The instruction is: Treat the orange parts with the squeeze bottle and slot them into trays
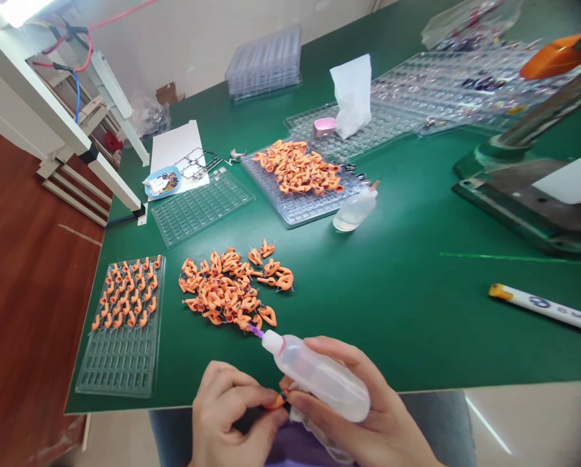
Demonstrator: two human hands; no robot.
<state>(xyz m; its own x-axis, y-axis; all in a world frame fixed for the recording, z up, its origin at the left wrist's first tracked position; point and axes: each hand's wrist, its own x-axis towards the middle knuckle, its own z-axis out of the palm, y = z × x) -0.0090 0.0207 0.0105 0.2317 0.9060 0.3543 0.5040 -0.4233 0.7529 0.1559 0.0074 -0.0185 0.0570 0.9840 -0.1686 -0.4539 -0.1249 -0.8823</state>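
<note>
At the table's front edge my left hand (236, 415) pinches a small orange piece (276, 402) between thumb and fingers. My right hand (358, 402) holds a translucent squeeze bottle (324, 376), its purple tip pointing up and left toward the loose orange pieces (222, 285). The right fingertips meet the left ones at the small orange piece, and some white cloth or tissue hangs below the bottle. On the left, a clear tray (117, 363) has rows of orange pieces in its upper part.
Farther back, stacked trays (295, 214) bear a heap of orange pieces, beside a second bottle (356, 211). A green-looking tray (200, 204) and blue dish (162, 183) are back left. To the right are a white marker (548, 305) and a metal stand (524, 194).
</note>
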